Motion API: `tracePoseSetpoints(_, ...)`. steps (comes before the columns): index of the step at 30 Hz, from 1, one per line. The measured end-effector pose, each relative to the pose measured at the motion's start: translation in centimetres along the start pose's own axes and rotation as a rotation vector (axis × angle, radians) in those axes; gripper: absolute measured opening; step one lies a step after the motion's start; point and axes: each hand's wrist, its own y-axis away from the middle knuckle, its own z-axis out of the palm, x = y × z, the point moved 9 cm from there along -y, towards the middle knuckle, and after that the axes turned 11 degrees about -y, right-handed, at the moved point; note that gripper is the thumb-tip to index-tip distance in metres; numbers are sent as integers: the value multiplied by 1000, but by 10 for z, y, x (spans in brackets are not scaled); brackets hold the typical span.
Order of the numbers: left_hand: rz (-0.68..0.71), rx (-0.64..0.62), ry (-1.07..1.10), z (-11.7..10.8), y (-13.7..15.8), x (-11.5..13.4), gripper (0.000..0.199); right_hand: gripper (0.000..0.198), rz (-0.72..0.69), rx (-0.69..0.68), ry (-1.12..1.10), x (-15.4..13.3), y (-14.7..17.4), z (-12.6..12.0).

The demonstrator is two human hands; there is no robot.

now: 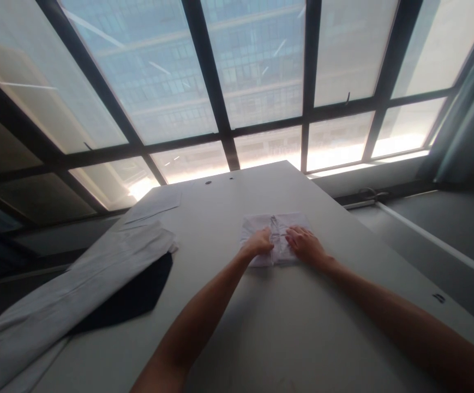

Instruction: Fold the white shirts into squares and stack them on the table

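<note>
A folded white garment (pixel 257 224) lies as a flat, near-square bundle on the white table, with a seam or gap running down its middle and a small dark mark at the top of that line. My left hand (pixel 258 242) is on its left half, fingers curled and closed at the middle line. Across the right half rests my right hand (pixel 305 245), its fingers stretched out flat on the cloth. What exactly the left fingertips pinch is too small to make out, beyond the cloth itself.
The white table (pixel 228 316) reaches toward large windows (pixel 257 60). Along its left side lie a long white cloth (pixel 93 273), a dark flat piece (pixel 130 300) partly under it and white sheets (pixel 157 203). A small black object (pixel 438 298) sits near the right edge.
</note>
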Motion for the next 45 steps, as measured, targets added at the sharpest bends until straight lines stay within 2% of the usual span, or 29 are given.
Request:
tracePoseSetpoints(3, 25, 56, 18, -5, -2, 5, 43, 32, -10, 2, 2, 0, 1, 0)
tracePoseSetpoints(7, -6, 29, 82, -12, -7, -4, 40, 31, -1, 3, -7, 2, 0, 0)
tracePoseSetpoints(10, -76, 170, 107, -40, -15, -28, 37, 31, -12, 28, -35, -2, 1, -5)
tracePoseSetpoints(12, -107, 308, 91, -66, -20, -47, 40, 32, -94, 54, -81, -18, 3, -10)
tracePoseSetpoints(14, -136, 380, 90, -83, -28, -68, 44, 34, -245, 37, -140, -46, 10, -12)
tracePoseSetpoints(17, -175, 388, 124, -91, -39, -98, 43, 44, -468, -77, -182, -91, 26, -4)
tracePoseSetpoints(20, -176, 342, 191, -86, -45, -117, 41, 42, -537, -158, -149, -112, 33, 9)
tracePoseSetpoints(24, -127, 291, 276, -80, -43, -125, 51, 17, -486, -177, -98, -102, 27, 19)
tracePoseSetpoints(27, -102, 268, 307, -82, -40, -127, 58, 12, -461, -181, -76, -90, 23, 23)
tracePoseSetpoints(32, -116, 234, 310, -91, -29, -133, 56, 14, -435, -181, -66, -79, 22, 20)
tracePoseSetpoints(41, -91, 142, 291, -97, 26, -150, 59, 19, -316, -167, -53, -62, 25, 6)
tracePoseSetpoints(45, -91, 124, 300, -95, 26, -148, 62, 23, -332, -166, -46, -67, 29, 5)
